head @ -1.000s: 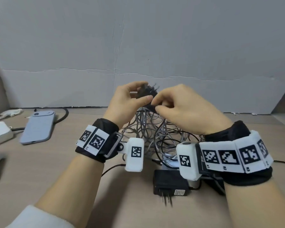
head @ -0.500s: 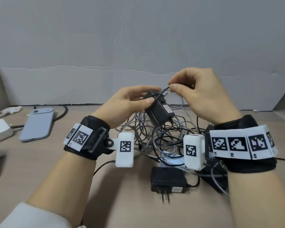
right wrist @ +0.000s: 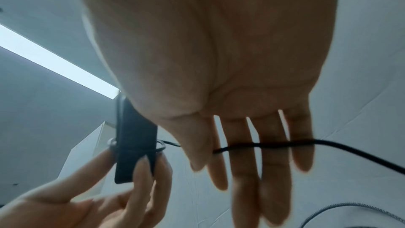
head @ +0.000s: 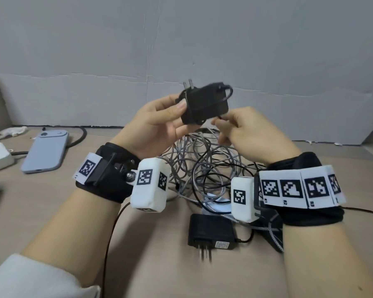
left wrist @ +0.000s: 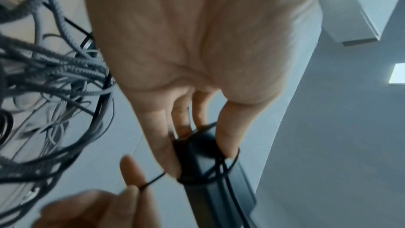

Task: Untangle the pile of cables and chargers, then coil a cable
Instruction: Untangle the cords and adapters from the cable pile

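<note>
Now the left hand (head: pixel 157 123) grips a black charger (head: pixel 205 104) by thumb and fingers, raised above the cable pile (head: pixel 202 168) on the counter (head: pixel 52 201), prongs pointing up. Just beside it, the right hand (head: pixel 246 134) pinches the charger's thin black cord (left wrist: pixel 153 180). Another charger (head: pixel 211 233) lies nearer, a phone (head: pixel 45 151) far left.

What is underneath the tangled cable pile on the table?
Under the cable pile, a white-and-blue object peeks out on the table; the cables cover most of it, so its identity cannot be told.
</note>
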`<action>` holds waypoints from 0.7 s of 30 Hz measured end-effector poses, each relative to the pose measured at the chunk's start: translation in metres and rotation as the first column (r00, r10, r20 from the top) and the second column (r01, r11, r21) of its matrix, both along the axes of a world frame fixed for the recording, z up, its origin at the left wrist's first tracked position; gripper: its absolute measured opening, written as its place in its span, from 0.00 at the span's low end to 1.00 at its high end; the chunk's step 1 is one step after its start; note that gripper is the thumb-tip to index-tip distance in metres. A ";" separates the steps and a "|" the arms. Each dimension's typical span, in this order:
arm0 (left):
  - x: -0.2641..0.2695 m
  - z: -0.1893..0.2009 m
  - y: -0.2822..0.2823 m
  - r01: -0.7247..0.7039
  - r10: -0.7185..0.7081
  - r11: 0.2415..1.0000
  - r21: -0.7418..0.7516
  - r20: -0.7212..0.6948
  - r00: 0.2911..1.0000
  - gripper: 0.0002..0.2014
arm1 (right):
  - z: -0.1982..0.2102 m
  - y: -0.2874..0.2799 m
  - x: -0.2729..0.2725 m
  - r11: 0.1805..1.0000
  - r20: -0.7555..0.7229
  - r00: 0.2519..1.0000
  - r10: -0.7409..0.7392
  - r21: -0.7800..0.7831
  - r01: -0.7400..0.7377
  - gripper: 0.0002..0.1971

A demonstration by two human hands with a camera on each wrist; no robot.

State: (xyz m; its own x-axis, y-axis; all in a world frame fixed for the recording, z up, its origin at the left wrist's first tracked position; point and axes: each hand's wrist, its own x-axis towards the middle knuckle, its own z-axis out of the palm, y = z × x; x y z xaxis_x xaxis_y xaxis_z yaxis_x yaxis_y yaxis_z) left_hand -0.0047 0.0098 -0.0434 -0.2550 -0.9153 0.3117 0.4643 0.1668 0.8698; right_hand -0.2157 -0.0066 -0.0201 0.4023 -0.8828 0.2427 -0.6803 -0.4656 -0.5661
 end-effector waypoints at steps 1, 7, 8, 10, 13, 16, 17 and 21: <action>-0.001 0.002 0.000 -0.025 0.025 1.000 0.014 -0.046 0.999 0.26 | -0.001 0.001 0.002 1.000 -0.053 0.999 0.001 0.020 0.000 0.11; -0.015 0.002 -0.003 -0.310 0.320 0.944 0.110 -0.088 0.943 0.05 | -0.006 0.013 0.016 1.000 -0.308 0.952 -0.004 0.010 0.007 0.13; -0.017 0.001 -0.003 -0.375 0.382 0.921 0.102 -0.055 0.923 0.07 | -0.005 0.017 0.019 1.000 -0.320 0.947 0.018 0.009 -0.016 0.14; -0.019 -0.001 -0.004 -0.493 0.491 0.870 0.025 0.057 0.869 0.13 | -0.002 0.024 0.023 0.998 -0.315 0.947 0.063 0.005 -0.064 0.13; -0.016 -0.004 -0.004 -0.580 0.607 0.795 -0.179 0.274 0.746 0.18 | 0.003 0.029 0.025 0.994 -0.259 0.962 0.081 -0.051 -0.097 0.12; -0.011 -0.003 -0.003 -0.542 0.637 0.771 -0.335 0.422 0.646 0.18 | 0.010 0.030 0.027 0.987 -0.158 0.983 0.091 -0.118 -0.110 0.16; -0.009 -0.002 -0.003 -0.507 0.618 0.786 -0.355 0.463 0.635 0.18 | 0.011 0.030 0.027 0.984 -0.116 0.988 0.104 -0.135 -0.119 0.15; 0.002 0.001 0.000 -0.353 0.491 0.871 -0.341 0.599 0.632 0.17 | 0.015 0.026 0.015 0.979 -0.036 0.995 0.095 -0.179 -0.100 0.14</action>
